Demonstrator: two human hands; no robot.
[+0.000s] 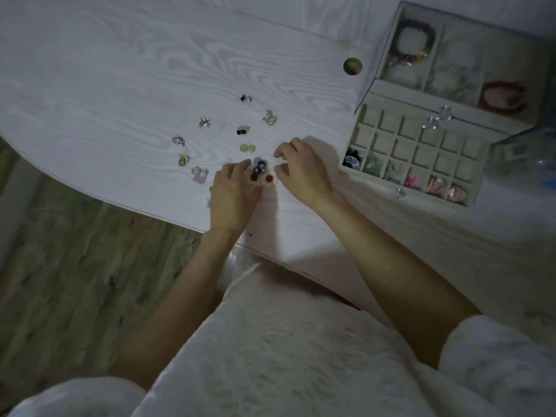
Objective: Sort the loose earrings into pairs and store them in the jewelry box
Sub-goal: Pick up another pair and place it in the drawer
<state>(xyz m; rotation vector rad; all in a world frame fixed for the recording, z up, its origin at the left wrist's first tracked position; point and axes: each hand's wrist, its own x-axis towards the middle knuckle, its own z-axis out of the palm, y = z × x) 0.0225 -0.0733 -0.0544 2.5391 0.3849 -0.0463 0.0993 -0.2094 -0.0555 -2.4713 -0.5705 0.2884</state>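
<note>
A white wood-grain table [120, 70] carries a pale compartmented jewelry box [421, 145] at its right side. The left hand [233, 197] and right hand [304, 171] rest mid-table, fingers loosely curled around a small cluster of red and blue earrings [260, 173]; whether either grips one cannot be determined. Other loose earring pairs [248, 148] lie just beyond.
</note>
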